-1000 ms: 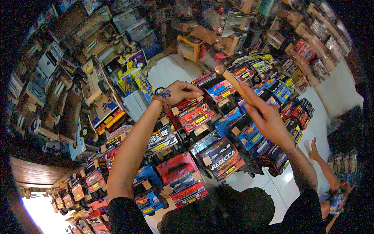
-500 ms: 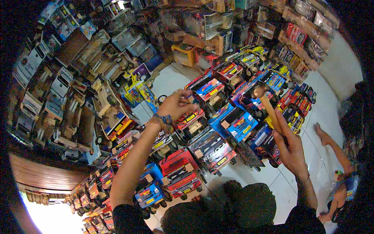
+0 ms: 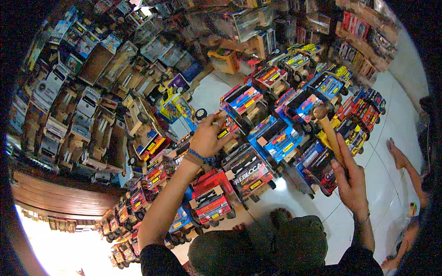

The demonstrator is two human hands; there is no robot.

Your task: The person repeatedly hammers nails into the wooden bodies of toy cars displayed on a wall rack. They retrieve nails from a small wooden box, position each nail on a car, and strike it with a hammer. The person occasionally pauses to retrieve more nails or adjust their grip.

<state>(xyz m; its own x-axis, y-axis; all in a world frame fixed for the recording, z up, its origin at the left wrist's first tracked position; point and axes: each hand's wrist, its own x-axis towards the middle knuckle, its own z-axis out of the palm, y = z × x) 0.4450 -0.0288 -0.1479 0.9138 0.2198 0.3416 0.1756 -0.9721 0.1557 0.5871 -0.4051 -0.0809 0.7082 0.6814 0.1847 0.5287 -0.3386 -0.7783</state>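
My right hand (image 3: 353, 186) is closed round the wooden handle of a hammer (image 3: 332, 138), whose rounded head hangs over the toy trucks on the right. Over a red toy truck (image 3: 230, 123) near the middle, my left hand (image 3: 208, 138) has its fingers apart, with a blue bracelet at the wrist. Whether its fingertips touch that truck I cannot tell. Close by stand a blue toy truck (image 3: 278, 140), a black and white one (image 3: 251, 172) and a red one (image 3: 212, 195) partly behind my left forearm. A dark blue truck (image 3: 317, 165) is below the hammer.
Many more toy trucks stand in rows on the white tiled floor (image 3: 375, 179). Stacked wooden truck bodies (image 3: 92, 138) rise on the left, and loaded shelves (image 3: 354, 46) at the far right. Another person's bare foot and leg (image 3: 405, 161) are at the right edge.
The view has shifted, so most of the scene sits farther right. My left hand stays over the red truck, and my right hand still holds the hammer.
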